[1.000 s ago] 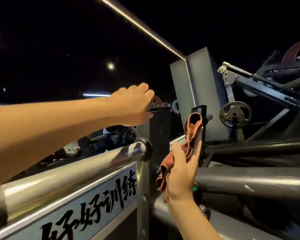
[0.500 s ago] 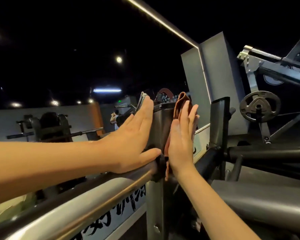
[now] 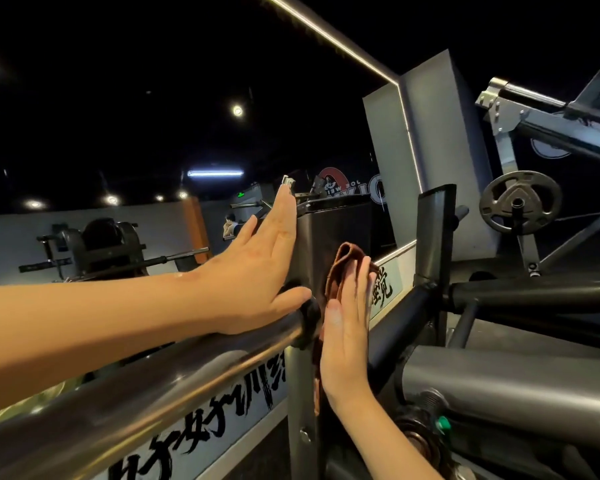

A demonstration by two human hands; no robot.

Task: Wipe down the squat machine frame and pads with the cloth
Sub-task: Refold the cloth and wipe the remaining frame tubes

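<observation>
— Chrome rail (image 3: pixel 153 382), nearest lot: entry?
— Runs from 7 o'clock up toward 1 o'clock and ends at the frame post (image 3: pixel 309 244), meeting it in a black end collar (image 3: pixel 309 313). Lettered panel (image 3: pixel 201 427) beneath.
— Right hand (image 3: pixel 347 334)?
— Released: fingers straight and together, palm flat, pressing the cloth (image 3: pixel 343 261) against the post's right face. Nothing gripped.
— Cloth, location?
— Rust-brown, folded, sandwiched between that palm and the post. One fold stands out past the fingertips at 12 o'clock; a tail hangs toward 6 o'clock beside the wrist.
— Left hand (image 3: pixel 257 275)?
— Also released, flat on the post's opposite face, fingers pointing to 12 o'clock, thumb lying at the end collar. Likely a steadying hold, by judgement only.
— Governing relation for the stroke?
— Post's long axis runs 12 to 6. Cloth sits partway up, with bare metal above it at 12 o'clock and below at 6. Only the right hand bears on the cloth, so the wipe probably follows that axis.
— Farther lots?
— Black upright (image 3: pixel 430 237) at 3 o'clock of the cloth, apart from it. Weight plate (image 3: pixel 520 207) beyond, at 2 o'clock.
</observation>
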